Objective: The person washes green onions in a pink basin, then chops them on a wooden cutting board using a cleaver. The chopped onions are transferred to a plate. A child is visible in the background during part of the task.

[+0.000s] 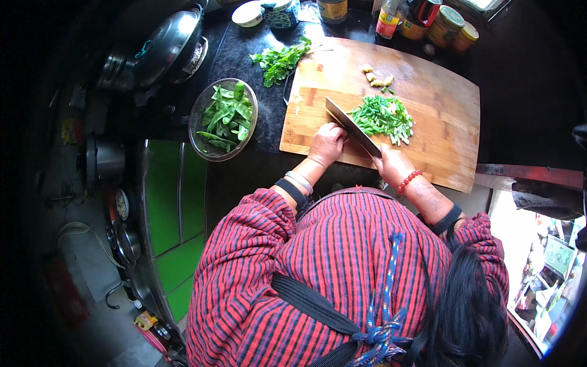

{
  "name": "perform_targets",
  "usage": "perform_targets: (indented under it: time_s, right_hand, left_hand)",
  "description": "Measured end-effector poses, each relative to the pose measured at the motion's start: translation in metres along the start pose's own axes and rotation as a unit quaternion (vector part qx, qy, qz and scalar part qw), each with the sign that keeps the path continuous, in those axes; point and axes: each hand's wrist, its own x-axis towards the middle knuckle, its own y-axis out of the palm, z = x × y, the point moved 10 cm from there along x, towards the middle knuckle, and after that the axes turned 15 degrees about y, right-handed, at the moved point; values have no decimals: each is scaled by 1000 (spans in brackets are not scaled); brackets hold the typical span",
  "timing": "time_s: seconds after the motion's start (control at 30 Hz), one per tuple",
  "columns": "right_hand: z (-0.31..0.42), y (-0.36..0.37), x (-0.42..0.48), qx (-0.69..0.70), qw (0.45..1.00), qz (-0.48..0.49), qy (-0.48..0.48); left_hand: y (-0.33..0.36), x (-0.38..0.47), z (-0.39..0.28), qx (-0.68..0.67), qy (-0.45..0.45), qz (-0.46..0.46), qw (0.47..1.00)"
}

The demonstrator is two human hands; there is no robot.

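Observation:
My right hand point(393, 164) is closed around the handle end of a cleaver point(352, 127), whose broad blade slants up and left over a wooden cutting board point(440, 119). My left hand point(328, 142) rests at the board's near edge, fingers curled against the near side of the blade; whether it holds something small is hidden. Just right of the blade lies a heap of chopped green stalks point(383, 117). Some pieces of peeled ginger point(378, 80) sit farther back on the board. Leafy green herbs point(284, 59) lie at the board's far left corner, partly on the dark counter.
A glass bowl point(255, 117) of green pods point(227, 114) stands left of the board. A lidded wok point(167, 48) is at the far left. Along the back stand a patterned bowl point(280, 13), a sauce bottle point(388, 20) and several jars point(445, 26).

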Motion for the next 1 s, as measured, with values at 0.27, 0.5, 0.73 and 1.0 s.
perform_targets:
  time_s: [0.27,0.5,0.73,1.0]
  right_hand:
    - [-20,-1,1,111,993,-38,17]
    - [-18,-21,-7,182,976,-111,-39]
    - [-15,-13,-17,64,996,-56,-2]
    - [-12,-9,-19,54,998,-35,-6]
  left_hand:
    - [-8,-4,-15,-9,26,20,999]
    - [1,-1,-6,16,24,18,999]
    - [9,10,-5,30,-46,15,998]
    - [-15,4,-16,43,-13,-16,999]
